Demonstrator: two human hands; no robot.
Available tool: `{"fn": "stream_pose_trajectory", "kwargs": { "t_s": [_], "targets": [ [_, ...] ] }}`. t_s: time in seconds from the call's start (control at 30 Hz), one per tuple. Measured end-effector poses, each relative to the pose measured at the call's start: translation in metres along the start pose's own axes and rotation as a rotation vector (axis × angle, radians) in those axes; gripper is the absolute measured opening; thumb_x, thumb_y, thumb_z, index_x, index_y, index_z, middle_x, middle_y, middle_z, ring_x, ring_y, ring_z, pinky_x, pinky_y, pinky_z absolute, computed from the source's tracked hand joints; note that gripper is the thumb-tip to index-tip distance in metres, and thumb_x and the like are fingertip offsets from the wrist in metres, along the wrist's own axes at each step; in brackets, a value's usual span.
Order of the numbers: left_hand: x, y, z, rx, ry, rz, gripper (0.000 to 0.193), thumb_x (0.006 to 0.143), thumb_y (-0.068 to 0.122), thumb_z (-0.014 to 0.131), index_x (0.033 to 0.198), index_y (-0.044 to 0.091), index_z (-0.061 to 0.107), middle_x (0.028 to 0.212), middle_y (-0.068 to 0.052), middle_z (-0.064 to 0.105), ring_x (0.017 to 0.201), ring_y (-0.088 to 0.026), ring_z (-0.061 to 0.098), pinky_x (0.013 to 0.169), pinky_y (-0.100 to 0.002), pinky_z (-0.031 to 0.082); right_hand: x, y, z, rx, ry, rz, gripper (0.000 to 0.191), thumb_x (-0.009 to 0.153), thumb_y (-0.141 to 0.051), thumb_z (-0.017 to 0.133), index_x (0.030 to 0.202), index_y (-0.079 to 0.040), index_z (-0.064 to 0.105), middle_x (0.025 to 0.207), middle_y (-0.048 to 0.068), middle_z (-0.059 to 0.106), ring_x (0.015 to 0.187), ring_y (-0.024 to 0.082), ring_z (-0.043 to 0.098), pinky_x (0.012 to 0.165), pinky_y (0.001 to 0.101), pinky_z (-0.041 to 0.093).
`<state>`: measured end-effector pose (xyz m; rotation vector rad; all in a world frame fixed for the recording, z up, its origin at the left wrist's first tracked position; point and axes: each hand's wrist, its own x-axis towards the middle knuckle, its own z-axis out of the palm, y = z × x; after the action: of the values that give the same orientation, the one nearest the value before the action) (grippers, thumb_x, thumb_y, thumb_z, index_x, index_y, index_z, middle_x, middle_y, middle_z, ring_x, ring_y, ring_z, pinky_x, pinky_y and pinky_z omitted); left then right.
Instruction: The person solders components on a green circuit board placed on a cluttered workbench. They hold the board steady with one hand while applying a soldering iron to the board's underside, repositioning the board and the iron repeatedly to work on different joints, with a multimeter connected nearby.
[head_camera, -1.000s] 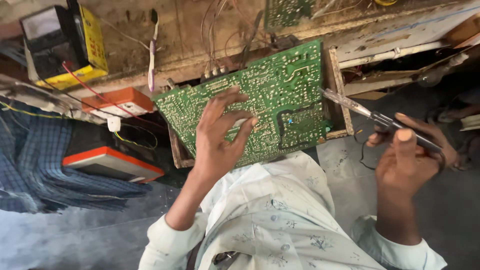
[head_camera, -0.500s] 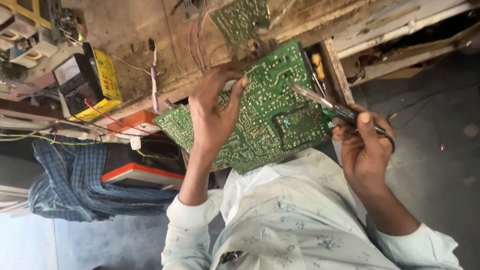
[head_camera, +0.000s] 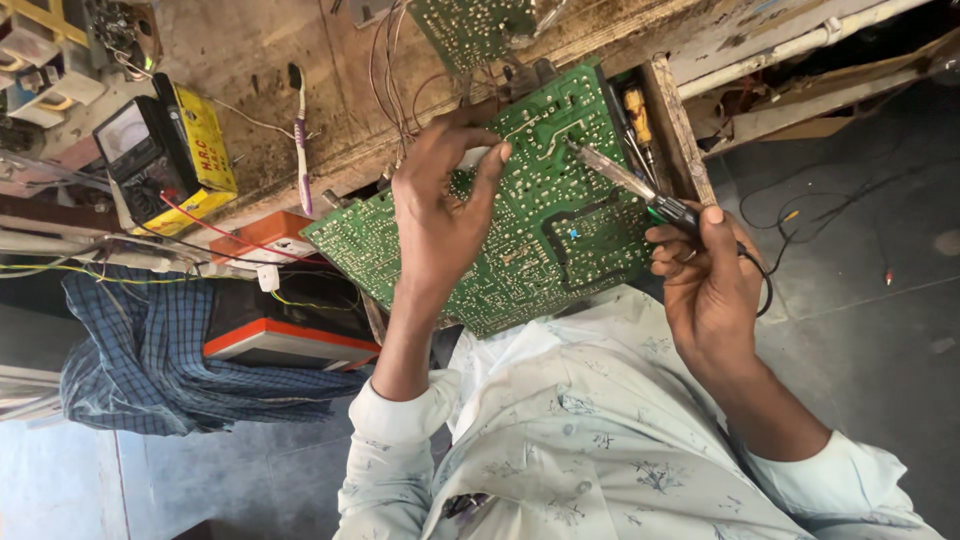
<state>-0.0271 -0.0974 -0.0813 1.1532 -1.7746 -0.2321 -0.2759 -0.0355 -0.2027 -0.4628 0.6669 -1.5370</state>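
Note:
A large green circuit board (head_camera: 560, 240), solder side up, leans over the edge of a wooden bench. My left hand (head_camera: 440, 225) lies on its upper left part, and the thumb and fingers pinch a small white part (head_camera: 474, 156) against the board. My right hand (head_camera: 705, 275) grips the dark handle of a soldering iron (head_camera: 640, 190). The iron's metal tip points up and left and touches or nearly touches the board near its top. A black cord loops down from the handle.
A second green circuit board (head_camera: 470, 25) with wires hangs above. On the bench (head_camera: 300, 60) are a yellow and black multimeter (head_camera: 165, 150) and a toothbrush (head_camera: 300, 130). Screwdrivers (head_camera: 638, 115) sit in a wooden tray. An orange and black box (head_camera: 275, 335) and a blue checked cloth (head_camera: 150, 350) lie lower left.
My left hand slid up the board and now pinches the small white part. My right hand brought the soldering iron's tip in over the board. The view shifted.

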Motion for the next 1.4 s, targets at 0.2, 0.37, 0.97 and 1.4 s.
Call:
{"fn": "stream_pose_trajectory", "kwargs": {
  "t_s": [0.2, 0.37, 0.97, 1.4],
  "targets": [
    [-0.003, -0.002, -0.001, 0.000, -0.003, -0.049, 0.012, 0.099, 0.009, 0.075, 0.104, 0.000, 0.070, 0.112, -0.014, 0.073, 0.100, -0.026, 0.073, 0.089, -0.035, 0.056, 0.003, 0.003, -0.002, -0.016, 0.018, 0.025, 0.036, 0.114, -0.027, 0.059, 0.128, 0.006, 0.059, 0.104, 0.022, 0.072, 0.082, 0.017, 0.070, 0.074, 0.0268, 0.056],
    [-0.002, -0.001, 0.000, -0.046, 0.001, -0.075, 0.012, 0.100, 0.009, 0.075, 0.104, 0.000, 0.069, 0.100, -0.011, 0.071, 0.089, -0.023, 0.070, 0.082, -0.032, 0.054, 0.000, 0.003, -0.004, -0.022, 0.032, 0.060, 0.037, 0.113, -0.026, 0.059, 0.128, 0.007, 0.059, 0.105, 0.022, 0.072, 0.083, 0.017, 0.071, 0.076, 0.0265, 0.058],
    [-0.004, -0.009, 0.005, -0.050, 0.042, -0.046, 0.015, 0.098, 0.013, 0.078, 0.101, 0.001, 0.070, 0.094, -0.009, 0.071, 0.083, -0.020, 0.068, 0.078, -0.033, 0.053, 0.001, 0.010, -0.007, 0.000, 0.005, 0.042, 0.033, 0.114, -0.022, 0.059, 0.128, 0.008, 0.061, 0.104, 0.022, 0.071, 0.083, 0.017, 0.070, 0.077, 0.0267, 0.058],
    [-0.006, -0.009, 0.008, -0.084, 0.045, -0.060, 0.014, 0.097, 0.011, 0.079, 0.101, 0.001, 0.070, 0.095, -0.008, 0.071, 0.084, -0.017, 0.068, 0.076, -0.031, 0.053, 0.001, 0.010, -0.005, -0.009, -0.001, 0.035, 0.034, 0.113, -0.023, 0.060, 0.127, 0.008, 0.061, 0.102, 0.022, 0.071, 0.083, 0.017, 0.069, 0.078, 0.0265, 0.057]
  ]
}}
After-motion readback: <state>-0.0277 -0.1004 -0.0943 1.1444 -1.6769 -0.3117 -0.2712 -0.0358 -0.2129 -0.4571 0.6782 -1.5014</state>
